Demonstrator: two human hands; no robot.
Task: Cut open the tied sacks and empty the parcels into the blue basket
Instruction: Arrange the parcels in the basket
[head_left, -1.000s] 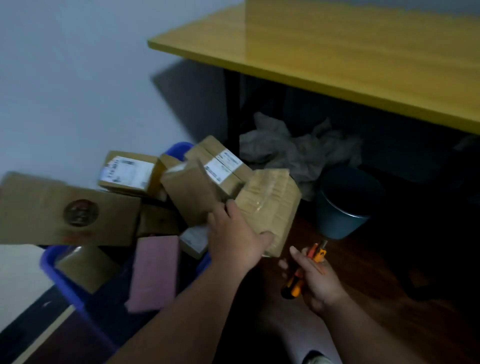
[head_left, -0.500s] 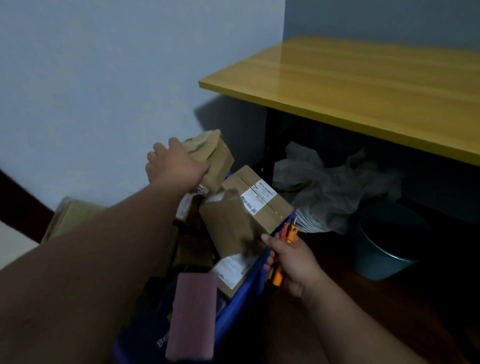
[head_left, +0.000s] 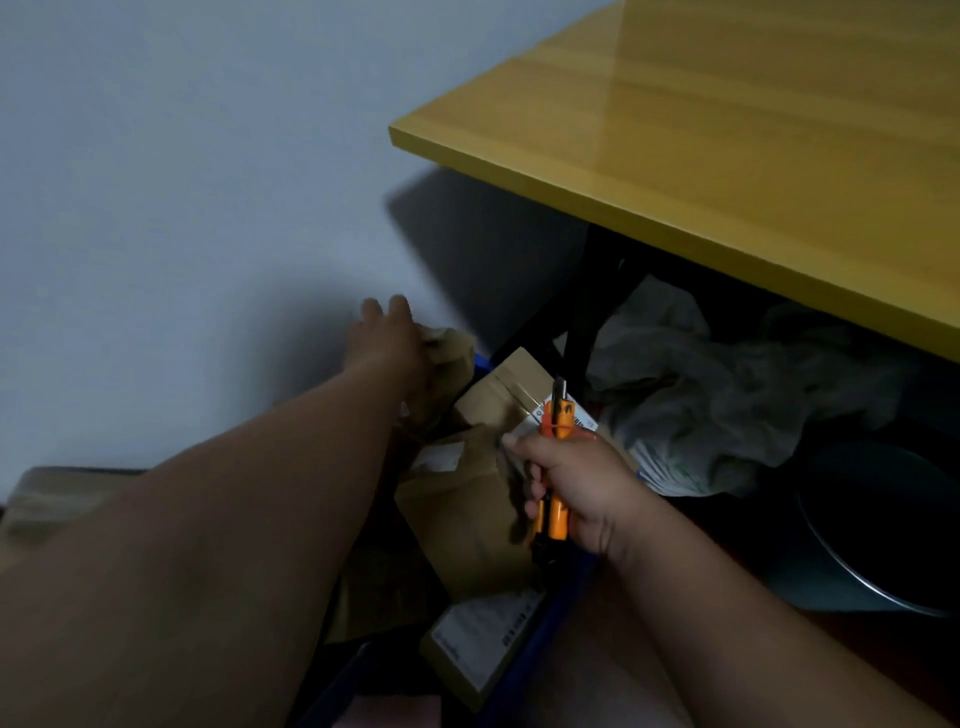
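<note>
The blue basket (head_left: 551, 618) stands by the wall, heaped with brown cardboard parcels; only bits of its rim show. My left hand (head_left: 387, 340) reaches over the heap to the far side. Its fingers are stretched out and it rests on a crumpled brown parcel (head_left: 449, 358) at the back. A labelled box (head_left: 506, 397) and a larger tilted box (head_left: 467, 514) lie in front of it. My right hand (head_left: 579, 491) grips an orange utility knife (head_left: 554, 470) upright, just right of the basket. No tied sack is in view.
A yellow table (head_left: 727, 130) with black legs (head_left: 587, 317) overhangs on the right. Under it lie a crumpled grey empty sack (head_left: 727, 400) and a dark round bin (head_left: 883, 525). A flat cardboard piece (head_left: 52, 493) lies at the left by the wall.
My left hand carried the crumpled parcel from the near side to the back of the heap, and its fingers have straightened. My right hand kept the knife and stayed beside the basket.
</note>
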